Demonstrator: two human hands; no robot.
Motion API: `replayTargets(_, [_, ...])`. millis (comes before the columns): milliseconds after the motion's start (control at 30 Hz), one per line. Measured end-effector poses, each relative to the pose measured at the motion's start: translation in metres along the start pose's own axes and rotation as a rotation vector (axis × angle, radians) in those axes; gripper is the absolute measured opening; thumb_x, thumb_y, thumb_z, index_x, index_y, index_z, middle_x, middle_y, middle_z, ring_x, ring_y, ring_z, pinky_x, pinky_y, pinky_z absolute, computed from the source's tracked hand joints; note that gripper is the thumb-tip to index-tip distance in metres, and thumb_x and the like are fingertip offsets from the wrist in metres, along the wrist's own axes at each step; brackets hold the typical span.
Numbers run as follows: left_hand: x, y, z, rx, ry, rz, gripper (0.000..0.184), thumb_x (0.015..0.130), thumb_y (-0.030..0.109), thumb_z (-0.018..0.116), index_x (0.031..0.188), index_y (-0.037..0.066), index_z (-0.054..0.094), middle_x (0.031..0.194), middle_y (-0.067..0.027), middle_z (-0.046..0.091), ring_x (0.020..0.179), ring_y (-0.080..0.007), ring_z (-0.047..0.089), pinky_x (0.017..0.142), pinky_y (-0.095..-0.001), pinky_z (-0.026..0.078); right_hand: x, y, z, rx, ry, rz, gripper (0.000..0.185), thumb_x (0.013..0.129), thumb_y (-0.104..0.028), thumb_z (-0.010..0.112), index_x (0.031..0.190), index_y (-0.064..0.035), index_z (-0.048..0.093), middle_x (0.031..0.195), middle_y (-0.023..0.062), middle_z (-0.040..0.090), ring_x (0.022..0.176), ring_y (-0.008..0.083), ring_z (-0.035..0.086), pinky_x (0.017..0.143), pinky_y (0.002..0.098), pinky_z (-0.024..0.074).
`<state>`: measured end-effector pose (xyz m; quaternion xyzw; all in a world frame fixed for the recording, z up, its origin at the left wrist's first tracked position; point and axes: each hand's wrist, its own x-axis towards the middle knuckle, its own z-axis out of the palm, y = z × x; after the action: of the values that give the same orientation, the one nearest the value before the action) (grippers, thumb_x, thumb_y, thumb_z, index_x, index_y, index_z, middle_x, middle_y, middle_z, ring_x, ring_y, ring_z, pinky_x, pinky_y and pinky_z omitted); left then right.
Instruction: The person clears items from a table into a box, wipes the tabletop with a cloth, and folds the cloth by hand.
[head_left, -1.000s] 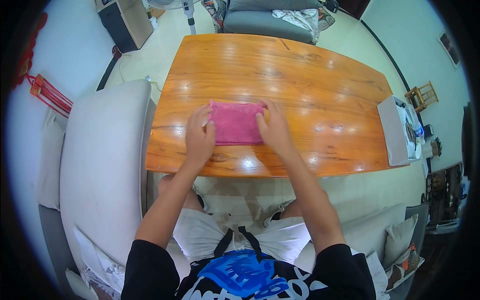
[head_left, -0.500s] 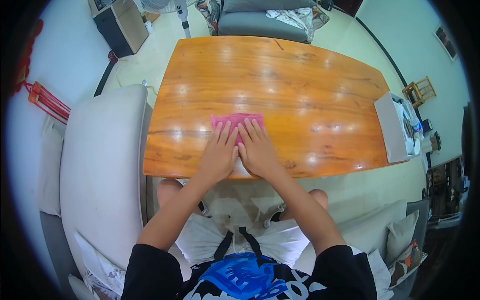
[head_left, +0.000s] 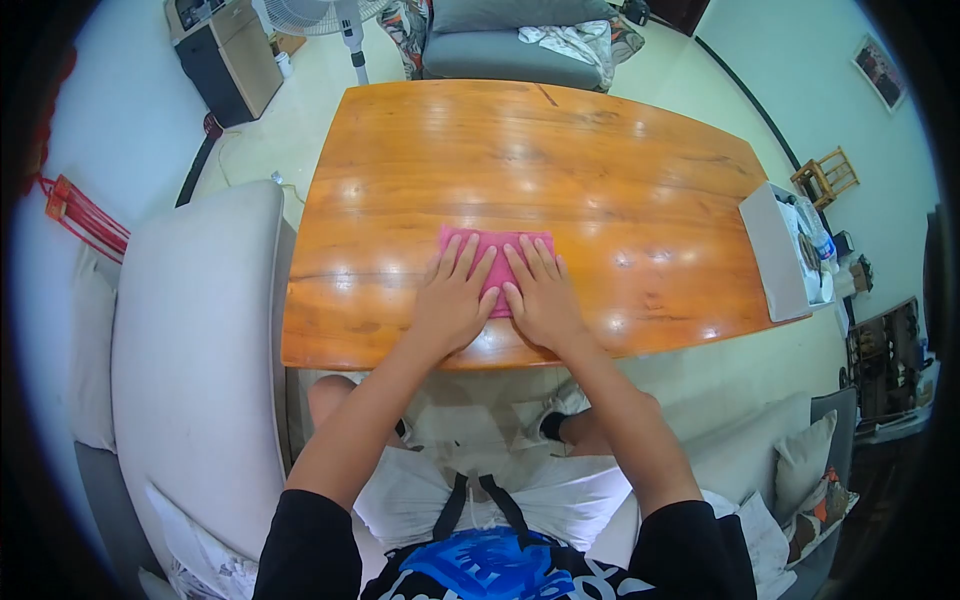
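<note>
A pink folded cloth (head_left: 498, 243) lies flat near the front edge of the wooden table (head_left: 600, 210). My left hand (head_left: 452, 300) rests with spread fingers on the cloth's left part. On its right part lies my right hand (head_left: 543, 300), also flat with its fingers apart. The two thumbs point toward each other over the cloth's middle, with a small gap between them. Both palms hide the lower corners of the cloth.
A white box (head_left: 775, 255) with a bottle and other items stands at the table's right end. Left of the table is a light sofa (head_left: 195, 330). Beyond the far edge are a fan (head_left: 350, 35) and a grey sofa (head_left: 510, 55).
My hands moved from the cloth's sides onto its top, then spread slightly apart. The cloth has shifted a little to the right on the table, and the view has tilted slightly.
</note>
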<state>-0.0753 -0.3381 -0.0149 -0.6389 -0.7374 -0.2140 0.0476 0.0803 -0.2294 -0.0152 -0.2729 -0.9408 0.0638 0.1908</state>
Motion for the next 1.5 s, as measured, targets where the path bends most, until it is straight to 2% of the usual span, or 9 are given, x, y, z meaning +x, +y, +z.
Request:
replayTargets(233, [0.062,-0.02,0.019,0.04,-0.055,-0.019,0.058,0.101,0.038,0.051,0.151,0.011,0.045,0.16,-0.0172,0.037,0.15,-0.0369,0.03,0.121,-0.0512,0.027,0.057,0.043,0.016,-0.009,0.035,-0.022,0.055,0.099,-0.035,0.053,0.148,-0.0108,0.049,0.156,0.0174,0.042,0.146,0.0357,0.036,0.12,0.055,0.027])
replayTargets(633, [0.152,-0.057,0.053,0.072,0.002,-0.013,0.055,0.103,0.035,0.048,0.151,0.01,0.045,0.159,-0.0151,0.038,0.149,-0.0348,0.03,0.122,-0.0496,0.024,0.145,0.097,0.045,-0.042,0.045,0.027,0.053,0.101,-0.036,0.05,0.147,-0.0099,0.05,0.156,0.0166,0.043,0.147,0.0351,0.035,0.121,0.0519,0.0265])
replayTargets(767, [0.147,-0.053,0.05,0.055,-0.008,-0.005,0.055,0.101,0.032,0.049,0.15,0.008,0.046,0.157,-0.0175,0.041,0.147,-0.0371,0.033,0.121,-0.0504,0.026,0.132,0.09,0.04,-0.033,0.027,0.024,0.052,0.101,-0.035,0.05,0.146,-0.0081,0.05,0.154,0.0172,0.044,0.146,0.0354,0.036,0.12,0.052,0.0272])
replayTargets(1000, [0.08,-0.02,0.027,0.018,-0.064,0.035,0.057,0.1,0.031,0.053,0.151,0.006,0.044,0.156,-0.0219,0.039,0.145,-0.0418,0.034,0.121,-0.0527,0.026,0.06,0.052,0.013,0.035,0.005,0.013,0.056,0.099,-0.035,0.053,0.147,-0.0061,0.048,0.153,0.0207,0.044,0.146,0.0359,0.036,0.12,0.0531,0.0269])
replayTargets(1200, [0.017,0.013,-0.002,-0.025,-0.143,0.039,0.063,0.098,0.035,0.057,0.151,0.006,0.043,0.158,-0.0221,0.036,0.147,-0.0426,0.029,0.121,-0.054,0.026,-0.003,0.028,-0.019,0.069,-0.058,-0.056,0.066,0.096,-0.043,0.058,0.15,-0.0064,0.045,0.155,0.0219,0.04,0.147,0.0388,0.033,0.12,0.0546,0.0251])
replayTargets(1300, [0.001,0.021,-0.019,-0.08,-0.175,0.058,0.067,0.094,0.037,0.063,0.151,0.008,0.044,0.158,-0.0203,0.035,0.149,-0.0414,0.027,0.121,-0.0534,0.026,-0.021,0.022,-0.042,0.098,-0.087,-0.107,0.064,0.095,-0.039,0.063,0.148,-0.0061,0.047,0.155,0.0205,0.04,0.146,0.0393,0.035,0.119,0.0532,0.0284])
replayTargets(1400, [-0.005,0.012,-0.022,-0.177,-0.186,0.076,0.068,0.09,0.038,0.07,0.148,0.01,0.048,0.157,-0.0178,0.038,0.148,-0.039,0.029,0.12,-0.052,0.028,-0.031,0.037,-0.034,0.244,-0.053,-0.148,0.054,0.093,-0.027,0.067,0.14,-0.0052,0.055,0.148,0.0191,0.048,0.14,0.0382,0.043,0.115,0.0493,0.0361])
replayTargets(1500, [0.001,0.004,-0.022,-0.171,-0.17,0.108,0.064,0.087,0.038,0.073,0.142,0.013,0.054,0.153,-0.0159,0.044,0.145,-0.0364,0.036,0.117,-0.0505,0.032,-0.023,0.041,-0.025,0.21,0.059,-0.167,0.038,0.09,-0.015,0.069,0.126,-0.0036,0.062,0.137,0.0164,0.057,0.13,0.0368,0.053,0.108,0.0465,0.0437])
